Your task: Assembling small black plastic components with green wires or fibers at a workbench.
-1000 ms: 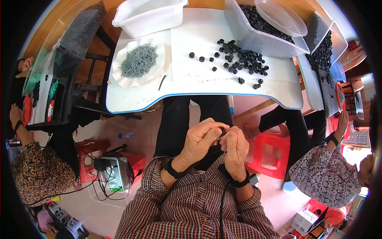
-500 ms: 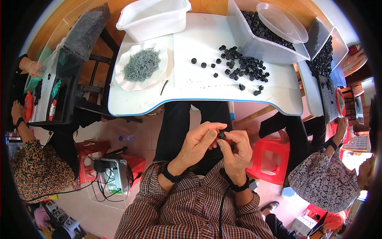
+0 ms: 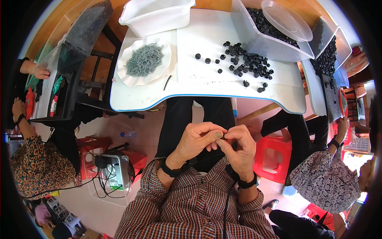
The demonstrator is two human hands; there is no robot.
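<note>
Bench [image 3: 149, 98], as I see it.
Clear bin [image 3: 274, 51] at far right corner and scalloped dish [image 3: 167, 60] by left edge, probably for reach; left hand [image 3: 195, 142] and right hand [image 3: 241, 148] meet before the near edge, fingertips together on a small dark part [image 3: 222, 138], mostly hidden, apparently for control.

We record a white table [image 3: 137, 95] with blue edging and a curved front. On it we observe, left to right: a scalloped dish [image 3: 166, 61], a white tub [image 3: 159, 20] behind it, a thin dark strip [image 3: 167, 83], scattered black parts [image 3: 248, 59], and a translucent bin [image 3: 274, 49].
</note>
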